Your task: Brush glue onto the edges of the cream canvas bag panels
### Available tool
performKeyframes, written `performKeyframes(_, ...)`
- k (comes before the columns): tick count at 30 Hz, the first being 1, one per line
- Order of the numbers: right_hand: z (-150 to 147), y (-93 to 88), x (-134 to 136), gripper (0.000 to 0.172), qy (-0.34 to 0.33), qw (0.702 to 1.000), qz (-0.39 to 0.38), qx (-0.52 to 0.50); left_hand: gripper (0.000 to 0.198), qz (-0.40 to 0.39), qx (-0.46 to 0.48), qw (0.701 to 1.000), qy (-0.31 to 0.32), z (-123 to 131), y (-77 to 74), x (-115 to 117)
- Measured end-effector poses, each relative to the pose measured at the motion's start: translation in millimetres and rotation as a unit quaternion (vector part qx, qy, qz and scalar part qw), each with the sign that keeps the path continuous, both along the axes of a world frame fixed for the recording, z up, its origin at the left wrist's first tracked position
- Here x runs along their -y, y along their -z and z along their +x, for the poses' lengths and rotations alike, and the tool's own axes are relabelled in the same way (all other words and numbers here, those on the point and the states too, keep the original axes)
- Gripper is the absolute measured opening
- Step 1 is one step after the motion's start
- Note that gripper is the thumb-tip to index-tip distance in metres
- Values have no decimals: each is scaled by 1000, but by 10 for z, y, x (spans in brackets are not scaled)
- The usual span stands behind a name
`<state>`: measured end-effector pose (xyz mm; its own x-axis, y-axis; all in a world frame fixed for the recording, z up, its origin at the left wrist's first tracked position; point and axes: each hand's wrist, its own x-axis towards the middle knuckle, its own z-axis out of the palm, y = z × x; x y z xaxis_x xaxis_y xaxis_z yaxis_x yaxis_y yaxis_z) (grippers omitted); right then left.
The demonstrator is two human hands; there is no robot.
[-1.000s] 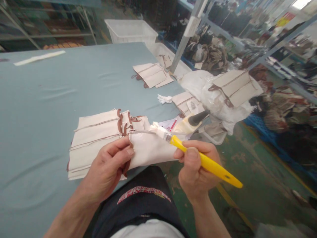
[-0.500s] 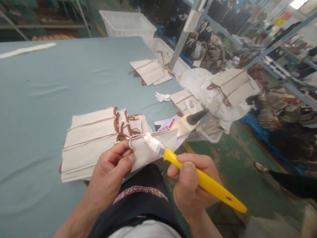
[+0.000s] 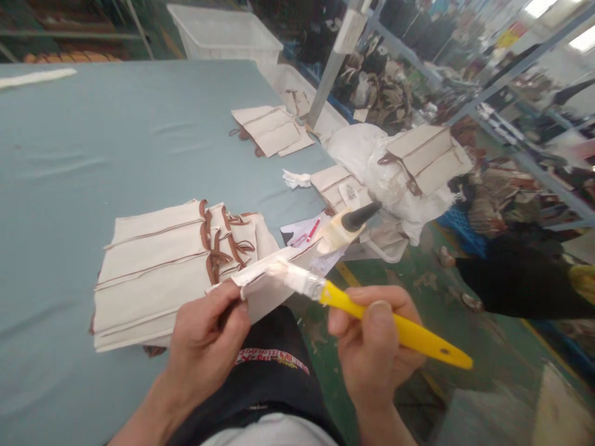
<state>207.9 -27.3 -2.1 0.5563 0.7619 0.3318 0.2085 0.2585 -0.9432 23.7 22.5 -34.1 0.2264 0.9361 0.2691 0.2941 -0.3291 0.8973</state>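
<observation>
My left hand (image 3: 209,334) pinches the near corner of a cream fabric bag piece (image 3: 267,296) with a brown-trimmed edge, held up off the table's front edge. In my right hand (image 3: 376,341) is a paintbrush (image 3: 400,327) with a yellow handle, fingers closed round it. Its white-coated bristles rest on the top edge of the bag piece, a little right of my left fingers. Left of that lies a stack of cream bag pieces (image 3: 153,266) with brown straps, on the blue-grey table.
A pale bottle with a black nozzle (image 3: 356,220) lies by the table edge near a red pen (image 3: 313,230) and papers. More bag pieces (image 3: 269,129) lie farther back. Beyond are white bins (image 3: 223,31), a metal post (image 3: 334,68) and a person in dark clothes (image 3: 520,272) at right.
The brush has swung flatter, and its bristles have gone from the face of the bag piece onto its top edge. That edge now tilts towards me. The view has shifted slightly right.
</observation>
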Motion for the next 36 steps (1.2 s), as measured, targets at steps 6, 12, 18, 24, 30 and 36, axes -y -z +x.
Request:
performKeyframes(6,524,-155,-12,31,1,998,-30,-58,25,247,-109,955,125,-7,214,15)
performKeyframes(12,538,-215,18,32,-69,994,-82,17,21,260,-112,946,157,62,382,86)
performKeyframes(18,546,-195,16,24,-117,983,-103,100,20,263,-123,943,163,94,342,81)
performKeyframes(24,549,-253,62,29,-170,973,-141,73,19,266,-118,943,162,89,342,109)
performKeyframes(30,576,-201,-32,26,-116,982,-124,86,20,256,-121,945,166,110,323,124)
performKeyframes(36,467,-309,152,30,-183,966,-168,69,19,271,-106,946,140,140,330,138)
